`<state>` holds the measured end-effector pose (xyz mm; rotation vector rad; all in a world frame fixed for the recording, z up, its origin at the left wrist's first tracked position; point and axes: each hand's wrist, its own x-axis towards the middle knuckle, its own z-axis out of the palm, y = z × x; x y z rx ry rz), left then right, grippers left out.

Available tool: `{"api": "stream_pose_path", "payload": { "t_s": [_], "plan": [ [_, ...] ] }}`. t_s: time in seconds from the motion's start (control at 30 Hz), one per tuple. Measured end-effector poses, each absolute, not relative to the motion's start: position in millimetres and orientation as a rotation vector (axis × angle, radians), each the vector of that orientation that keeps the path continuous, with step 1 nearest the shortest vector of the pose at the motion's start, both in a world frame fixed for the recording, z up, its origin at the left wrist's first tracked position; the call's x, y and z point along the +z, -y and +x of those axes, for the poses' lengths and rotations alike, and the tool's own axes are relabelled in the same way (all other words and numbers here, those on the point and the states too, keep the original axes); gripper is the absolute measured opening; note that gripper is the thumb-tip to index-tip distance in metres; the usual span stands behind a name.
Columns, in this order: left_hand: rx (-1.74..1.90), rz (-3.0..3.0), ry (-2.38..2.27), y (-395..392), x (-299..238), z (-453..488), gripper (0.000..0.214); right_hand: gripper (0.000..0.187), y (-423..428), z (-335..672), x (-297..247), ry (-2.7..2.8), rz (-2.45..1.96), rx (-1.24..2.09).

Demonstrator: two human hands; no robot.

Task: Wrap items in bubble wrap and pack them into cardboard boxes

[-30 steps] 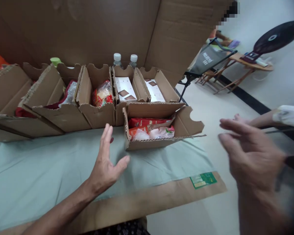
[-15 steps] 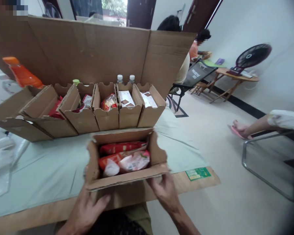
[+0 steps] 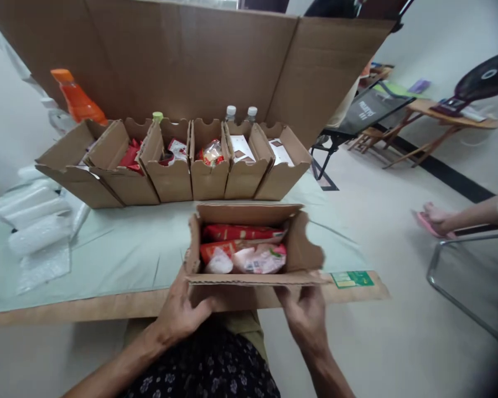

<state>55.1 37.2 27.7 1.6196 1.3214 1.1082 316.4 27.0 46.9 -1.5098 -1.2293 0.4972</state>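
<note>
An open cardboard box point(image 3: 302, 249) filled with red, orange and white snack packets point(image 3: 243, 247) is held up at the near edge of the table. My left hand point(image 3: 182, 309) grips its near left corner from below, fingers curled on the front wall. My right hand point(image 3: 305, 315) holds the near right corner the same way. The box's flaps stand open.
A row of several open cardboard boxes point(image 3: 209, 179) with packets stands further back on the pale green cloth point(image 3: 120, 249). Behind them rise a big cardboard screen point(image 3: 182, 61), two water bottles point(image 3: 240, 113) and an orange bottle point(image 3: 77, 99). Plastic wrap point(image 3: 37, 232) lies left. Another person's foot point(image 3: 434, 215) and a chair frame point(image 3: 460, 276) are on the right.
A second ago both hands were open in the air and the box sat on the table. Both hands have since taken hold of it and drawn it to the near edge.
</note>
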Motion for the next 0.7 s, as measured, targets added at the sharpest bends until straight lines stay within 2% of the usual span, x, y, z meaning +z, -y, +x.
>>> {"api": "stream_pose_path", "payload": {
  "t_s": [0.1,0.2,0.33,0.5,0.7],
  "plan": [
    [1.115,1.559,-1.491,-29,24,30,0.073,0.043,-48,290,39,1.318,-1.418,0.628],
    [1.200,1.589,-1.466,-50,34,32,0.081,0.041,-96,285,35,1.323,-1.284,0.707],
    [1.197,1.638,-1.311,-53,37,63,0.090,0.053,-135,319,34,1.287,-1.221,0.727],
    [1.100,1.610,-1.267,-31,15,66,0.075,0.070,-113,353,14,1.094,-1.341,0.661],
    [1.112,1.486,-1.401,-83,15,54,0.076,0.062,-96,337,-10,1.049,-1.415,0.757]
  ]
}}
